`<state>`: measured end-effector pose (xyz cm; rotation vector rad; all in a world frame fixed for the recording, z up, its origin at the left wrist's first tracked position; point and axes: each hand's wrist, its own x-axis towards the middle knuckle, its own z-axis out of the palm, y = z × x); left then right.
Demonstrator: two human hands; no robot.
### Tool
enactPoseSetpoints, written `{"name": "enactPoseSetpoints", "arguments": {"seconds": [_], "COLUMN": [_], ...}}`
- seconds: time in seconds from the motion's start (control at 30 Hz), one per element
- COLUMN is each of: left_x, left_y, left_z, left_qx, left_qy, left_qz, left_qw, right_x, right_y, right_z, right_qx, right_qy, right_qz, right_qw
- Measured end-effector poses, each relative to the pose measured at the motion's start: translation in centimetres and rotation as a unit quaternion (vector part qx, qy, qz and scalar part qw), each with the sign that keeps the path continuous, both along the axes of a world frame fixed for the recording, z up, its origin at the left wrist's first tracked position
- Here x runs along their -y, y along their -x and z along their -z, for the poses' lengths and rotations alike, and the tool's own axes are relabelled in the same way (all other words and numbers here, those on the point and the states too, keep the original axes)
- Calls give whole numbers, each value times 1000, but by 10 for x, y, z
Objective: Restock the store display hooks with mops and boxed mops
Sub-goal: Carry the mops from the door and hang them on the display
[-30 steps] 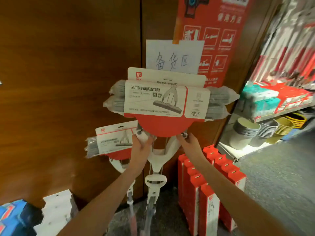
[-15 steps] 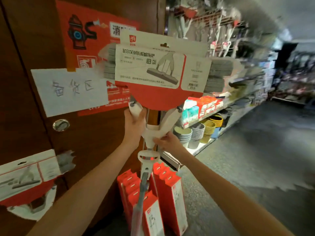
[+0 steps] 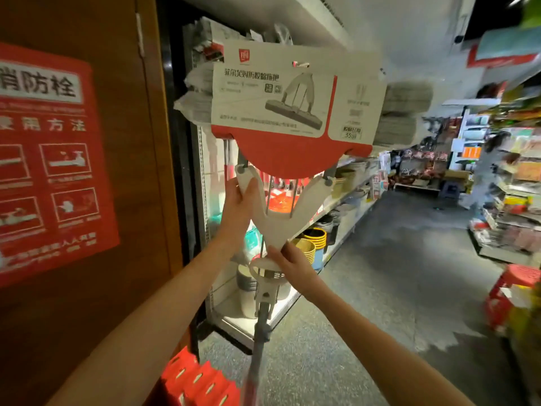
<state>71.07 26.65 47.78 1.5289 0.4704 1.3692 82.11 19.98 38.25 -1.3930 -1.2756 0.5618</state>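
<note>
I hold a sponge mop (image 3: pixel 292 118) upright in front of me, its head wrapped in a white and red card sleeve with grey sponge ends sticking out both sides. My left hand (image 3: pixel 238 205) grips the left arm of the mop's white Y-shaped fork. My right hand (image 3: pixel 288 263) grips the fork's base just above the handle ring. The handle runs down between my arms. Red boxed mops (image 3: pixel 199 382) stand on the floor at the lower left. More hanging mops (image 3: pixel 206 48) show behind the held one, at the shelf's end.
A wooden door with a red fire-hydrant poster (image 3: pixel 44 159) fills the left. A shelf unit (image 3: pixel 336 206) with stacked buckets and bowls runs along the aisle. Red stools (image 3: pixel 509 294) and more shelving stand at the right. The grey aisle floor (image 3: pixel 395 273) stretches ahead.
My view has swung right from the wooden door toward the aisle. The mop came along, still held in both hands, and my right hand slid down from the fork's right arm to its base.
</note>
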Motion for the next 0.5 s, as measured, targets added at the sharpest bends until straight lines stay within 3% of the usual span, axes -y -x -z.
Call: {"name": "enactPoseSetpoints", "arguments": {"seconds": [0.2,0.3,0.4,0.5], "left_x": [-99,-144,-171,-210], "left_y": [-100,-156,-214,-263], "left_z": [75,124,137,130], "left_qx": [-97,-163,-231,-245], "left_qy": [-38,40,25,17], "left_qz": [49,76,55,17], "left_qw": [993,983,971,969], "right_x": [-82,-126,-168,-208], "right_y": [-118,-174,-224,-269], "right_z": [-48,-72,-88,-99], "right_qx": [4,16,11,21], "right_qy": [-45,-58,-75,-82], "right_qz": [34,25,15,-3], "right_qw": [998,998,997,996]}}
